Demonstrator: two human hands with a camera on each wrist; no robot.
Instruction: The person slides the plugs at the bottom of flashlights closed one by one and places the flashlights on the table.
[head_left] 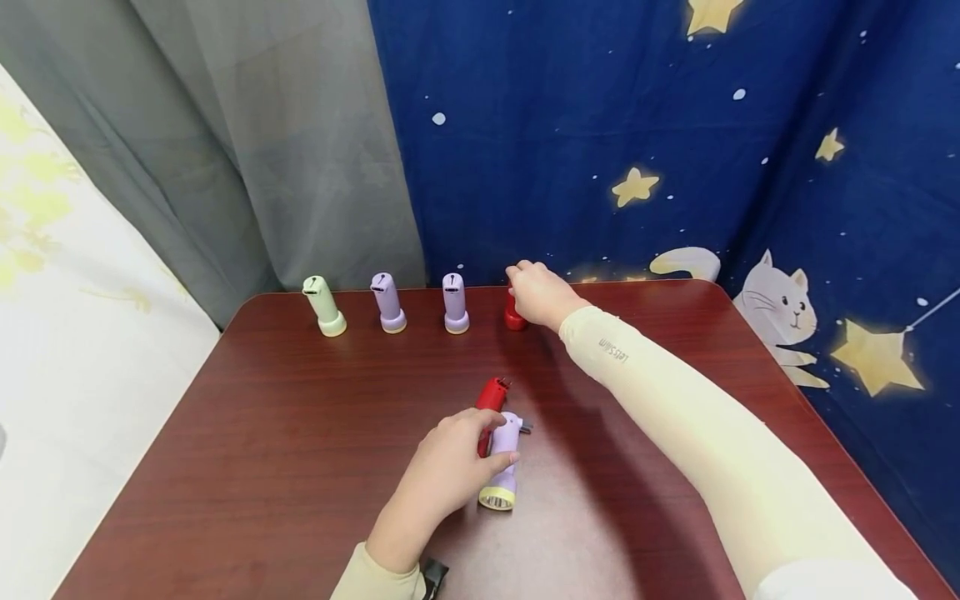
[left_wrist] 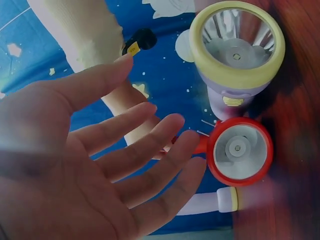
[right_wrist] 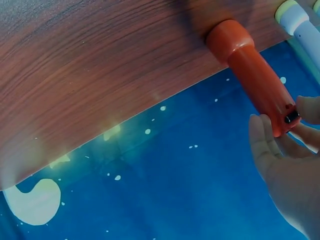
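A red flashlight point(right_wrist: 260, 80) stands on its head near the table's back edge. My right hand point(head_left: 543, 296) grips its top end, thumb on one side and fingers on the other. Nearer the front, a purple flashlight point(head_left: 506, 450) with a yellow rim and another red flashlight point(head_left: 491, 395) lie side by side, metal prongs out at their far ends. My left hand point(head_left: 453, 458) hovers beside these two and hides part of the red one. In the left wrist view, the fingers of my left hand point(left_wrist: 125, 160) are spread with nothing held, and both lenses face the camera.
Along the back of the brown table point(head_left: 300, 433), a pale green flashlight point(head_left: 326, 307) and two purple flashlights point(head_left: 388, 303) stand lens-down in a row. Behind the table hang a grey curtain point(head_left: 300, 150) and a blue star-patterned curtain point(head_left: 540, 125).
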